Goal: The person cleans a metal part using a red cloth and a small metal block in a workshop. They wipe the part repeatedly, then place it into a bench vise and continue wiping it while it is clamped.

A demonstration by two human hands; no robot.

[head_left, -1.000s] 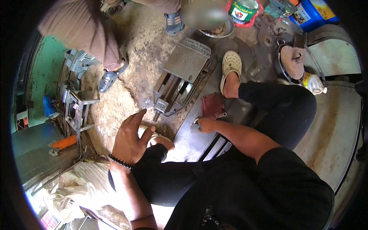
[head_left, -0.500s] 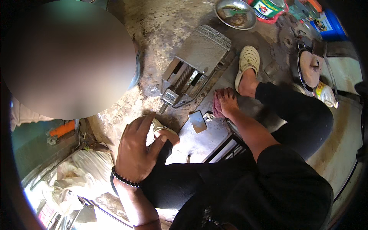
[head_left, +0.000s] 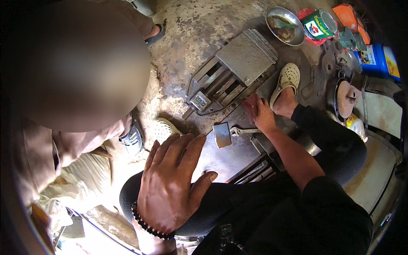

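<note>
My left hand (head_left: pixel 170 182), with a black bead bracelet (head_left: pixel 148 227) at its wrist, hovers over my knee. Its fingers are stretched and somewhat apart, holding nothing. My right hand (head_left: pixel 265 117) grips a dark red cloth (head_left: pixel 250 108) beside the near right side of a heavy metal machine vise (head_left: pixel 246 61) on the floor. Between my hands a small rectangular metal plate (head_left: pixel 222 135) lies on a grey metal surface (head_left: pixel 214 157). An adjustable wrench (head_left: pixel 244 131) rests just right of the plate, its jaw close to the plate's edge.
Another person's shoe (head_left: pixel 133 138) and brown-clothed leg stand at the left. Far right are a metal bowl (head_left: pixel 293 36), a green tin (head_left: pixel 318 26) and a blue container (head_left: pixel 376 61). A round lidded pot-like object (head_left: pixel 343 97) and a white bottle (head_left: pixel 356 124) sit at the right.
The view has shifted, and the wrench shows more fully. My left hand has moved right and its fingers reach further forward. My right hand still holds the cloth, now nearer the vise.
</note>
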